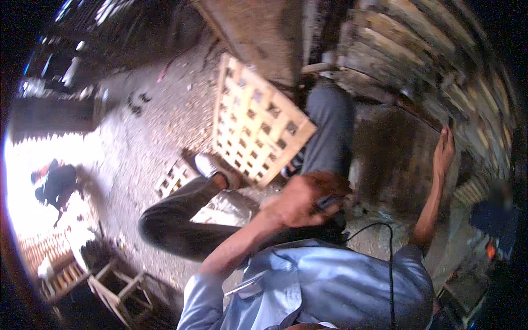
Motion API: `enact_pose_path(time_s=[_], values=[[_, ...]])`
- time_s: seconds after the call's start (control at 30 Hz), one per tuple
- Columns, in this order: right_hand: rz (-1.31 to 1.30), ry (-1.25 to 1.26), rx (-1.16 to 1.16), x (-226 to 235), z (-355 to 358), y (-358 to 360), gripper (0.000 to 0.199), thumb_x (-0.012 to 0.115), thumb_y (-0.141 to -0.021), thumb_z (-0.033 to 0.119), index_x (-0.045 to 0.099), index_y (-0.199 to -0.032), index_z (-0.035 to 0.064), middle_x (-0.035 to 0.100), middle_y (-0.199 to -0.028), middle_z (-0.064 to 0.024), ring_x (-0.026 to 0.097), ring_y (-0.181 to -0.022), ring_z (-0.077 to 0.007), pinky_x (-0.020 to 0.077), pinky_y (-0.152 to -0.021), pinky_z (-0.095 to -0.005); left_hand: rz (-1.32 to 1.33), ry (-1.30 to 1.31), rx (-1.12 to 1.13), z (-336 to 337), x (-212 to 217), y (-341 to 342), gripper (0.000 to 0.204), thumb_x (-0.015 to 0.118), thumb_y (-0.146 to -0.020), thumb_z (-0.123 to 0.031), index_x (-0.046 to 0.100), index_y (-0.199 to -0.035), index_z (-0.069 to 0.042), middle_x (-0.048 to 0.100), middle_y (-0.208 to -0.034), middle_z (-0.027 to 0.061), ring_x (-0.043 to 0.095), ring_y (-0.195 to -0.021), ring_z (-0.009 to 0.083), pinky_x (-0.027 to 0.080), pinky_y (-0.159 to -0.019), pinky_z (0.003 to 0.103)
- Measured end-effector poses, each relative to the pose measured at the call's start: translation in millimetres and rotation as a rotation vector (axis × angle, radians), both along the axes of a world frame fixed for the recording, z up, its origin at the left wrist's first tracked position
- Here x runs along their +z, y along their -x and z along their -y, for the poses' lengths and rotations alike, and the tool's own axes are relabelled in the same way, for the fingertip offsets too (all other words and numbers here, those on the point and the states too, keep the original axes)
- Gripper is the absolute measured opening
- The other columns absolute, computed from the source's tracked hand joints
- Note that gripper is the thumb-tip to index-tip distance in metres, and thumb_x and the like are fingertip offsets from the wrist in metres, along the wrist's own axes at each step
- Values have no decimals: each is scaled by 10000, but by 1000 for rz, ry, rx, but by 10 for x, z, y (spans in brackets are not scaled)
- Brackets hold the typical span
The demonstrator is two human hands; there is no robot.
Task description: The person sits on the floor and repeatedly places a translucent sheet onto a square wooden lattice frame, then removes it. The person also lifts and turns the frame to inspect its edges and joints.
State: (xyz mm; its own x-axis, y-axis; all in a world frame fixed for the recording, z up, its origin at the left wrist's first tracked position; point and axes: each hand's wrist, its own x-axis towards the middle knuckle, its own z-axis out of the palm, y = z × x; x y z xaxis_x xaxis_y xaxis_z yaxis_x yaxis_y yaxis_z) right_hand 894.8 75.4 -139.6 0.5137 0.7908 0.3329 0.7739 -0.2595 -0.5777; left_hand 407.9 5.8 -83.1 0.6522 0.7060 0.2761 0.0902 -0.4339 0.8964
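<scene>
left hand (297, 202): blurred | right hand (444, 151): outstretched | lattice panel (254, 122): beside knee (331, 103)

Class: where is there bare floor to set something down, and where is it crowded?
Grey floor lies open between the small lattice and the sunlit ground at left. Crowded: around the large lattice, with white shoe and trouser leg close by.

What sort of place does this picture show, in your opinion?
Probably a woodworking shop, though I cannot be certain: there is a pale lattice panel, what look like stacked planks at the upper right, and chip-like scraps scattered on the floor.
</scene>
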Motion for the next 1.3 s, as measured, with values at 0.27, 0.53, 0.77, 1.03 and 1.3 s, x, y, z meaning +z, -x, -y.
enact_pose_path(time_s=[0.27,0.53,0.77,1.03,1.3], values=[[559,62,909,828,-331,3568,374,655,-938,361,691,-1093,22,710,-1100,-141,641,-1064,-338,501,-951,-447,184,436,1194,584,-873,2023,238,684,-965,-181,704,-1139,-20,731,-1032,72,690,-952,160,540,-825,284],[216,355,923,316,-750,4249,383,659,-961,324,588,-1079,-34,687,-952,-239,673,-891,-432,510,-735,-508,402,569,1489,887,-759,2431,291,663,-991,-254,680,-1171,-26,730,-1080,99,715,-985,203,561,-798,303],[202,391,1172,980,-227,4874,200,593,-1004,193,569,-1115,28,694,-800,-187,717,-783,-348,534,-655,-435,649,589,1540,902,-840,2588,357,663,-985,-286,641,-1264,-64,703,-1169,78,678,-1049,209,539,-844,345],[-160,172,1206,2446,-112,4202,263,581,-1038,226,581,-1233,50,731,-913,-66,670,-756,-105,525,-650,-264,934,878,1775,735,-1834,2504,410,575,-998,-376,604,-1212,-26,653,-1008,79,613,-870,190,495,-750,351],[-165,-143,1031,2332,-487,3061,317,506,-1073,317,635,-1151,38,700,-914,-45,661,-732,-119,533,-661,-279,1004,690,1446,516,-1345,2410,406,522,-1026,-471,585,-1007,-71,592,-845,61,592,-701,173,507,-621,336]])
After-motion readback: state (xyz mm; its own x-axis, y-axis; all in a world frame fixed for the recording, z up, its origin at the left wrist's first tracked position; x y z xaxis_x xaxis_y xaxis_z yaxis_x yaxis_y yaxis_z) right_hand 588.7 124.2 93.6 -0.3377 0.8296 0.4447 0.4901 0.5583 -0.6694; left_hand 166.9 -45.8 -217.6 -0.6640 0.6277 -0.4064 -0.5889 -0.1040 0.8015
